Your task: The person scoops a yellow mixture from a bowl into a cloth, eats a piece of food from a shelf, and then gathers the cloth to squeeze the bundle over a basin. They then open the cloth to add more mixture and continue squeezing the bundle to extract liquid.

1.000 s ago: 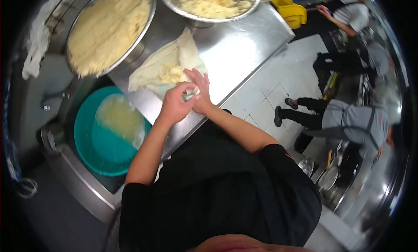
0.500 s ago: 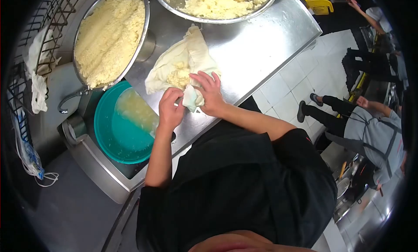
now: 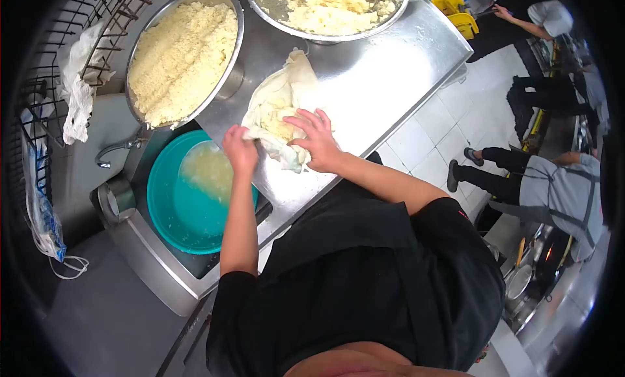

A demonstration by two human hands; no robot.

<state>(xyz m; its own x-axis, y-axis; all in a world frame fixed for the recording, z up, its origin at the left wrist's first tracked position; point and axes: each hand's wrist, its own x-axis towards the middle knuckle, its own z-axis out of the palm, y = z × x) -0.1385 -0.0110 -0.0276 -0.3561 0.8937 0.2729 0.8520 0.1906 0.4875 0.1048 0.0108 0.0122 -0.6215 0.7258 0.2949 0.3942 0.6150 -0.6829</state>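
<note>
A cream-white cloth [image 3: 293, 81] lies opened out on the steel counter, with a mound of pale yellow crumbly food [image 3: 277, 122] in its middle. My left hand [image 3: 241, 150] pinches the cloth's left edge and lifts it a little. On the opposite side, my right hand [image 3: 320, 142] has bent fingers over the food and grips the cloth's near right part; its palm hides some of the fabric.
A steel bowl heaped with similar crumbly food [image 3: 185, 61] stands at the far left. Another wide bowl [image 3: 325, 35] sits at the back. A teal basin with cloudy liquid [image 3: 189, 224] is in the sink below a faucet [image 3: 117, 149]. Co-workers [image 3: 560, 188] stand at right.
My left hand has moved left and drawn the cloth's edge outward, so the bunched near part is spread wider. My right hand stays over the cloth. The whole view has shifted slightly.
</note>
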